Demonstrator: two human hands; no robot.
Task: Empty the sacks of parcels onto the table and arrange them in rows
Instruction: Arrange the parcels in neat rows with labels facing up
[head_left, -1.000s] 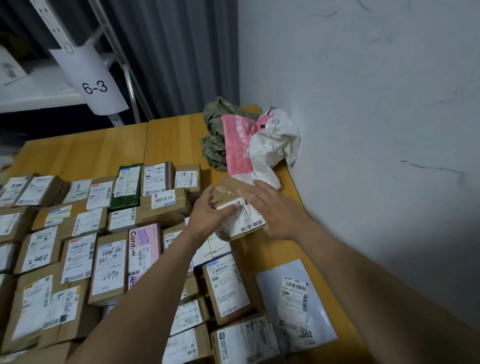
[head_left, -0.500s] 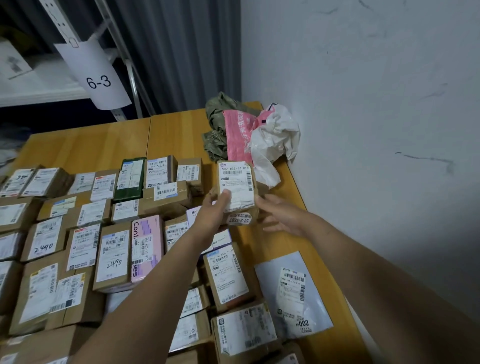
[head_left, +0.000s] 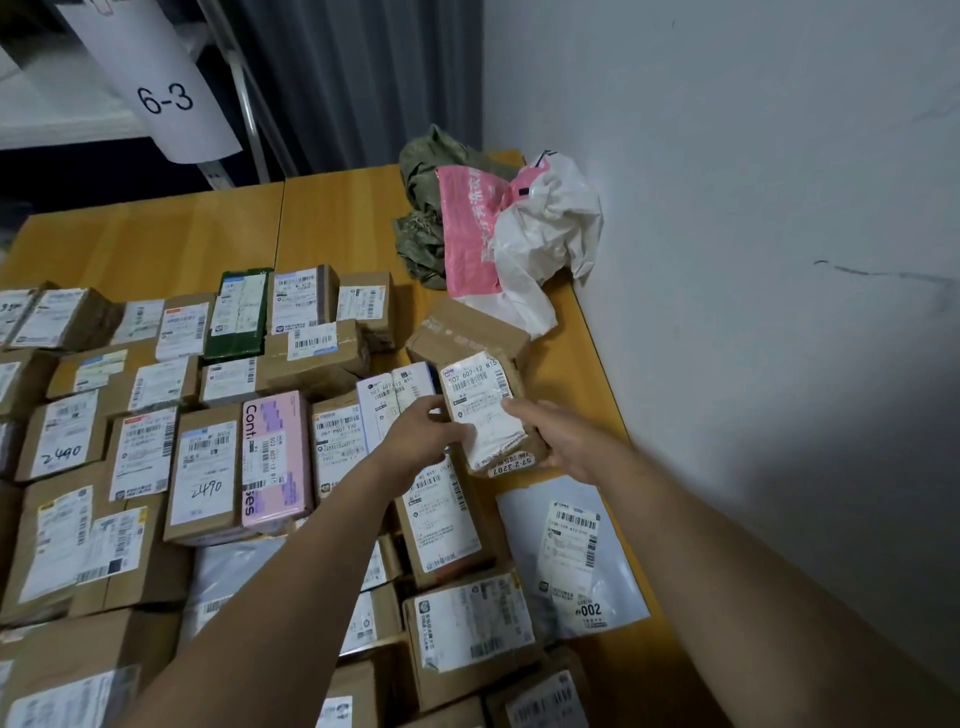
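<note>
A small brown parcel with a white label (head_left: 485, 410) lies label-up near the table's right side, held from both sides. My left hand (head_left: 418, 441) grips its left edge and my right hand (head_left: 566, 441) grips its lower right corner. Just behind it lies another brown carton (head_left: 462, 332), label hidden. Several labelled cardboard parcels fill the wooden table (head_left: 156, 244) in rows to the left, among them a pink box (head_left: 278, 457) and a green box (head_left: 239, 312). A grey mailer bag (head_left: 571, 556) lies flat to the right of the rows.
Empty sacks are bunched at the table's far right corner: an olive green one (head_left: 423, 208) and a pink and white plastic one (head_left: 514, 234). A white wall (head_left: 753, 260) runs along the table's right edge. A shelf tag reading 6-3 (head_left: 166, 98) hangs behind the table.
The parcel was turned label-up and brought down and to the right, from upright in my left hand to lying between both hands. My right hand has closed on it.
</note>
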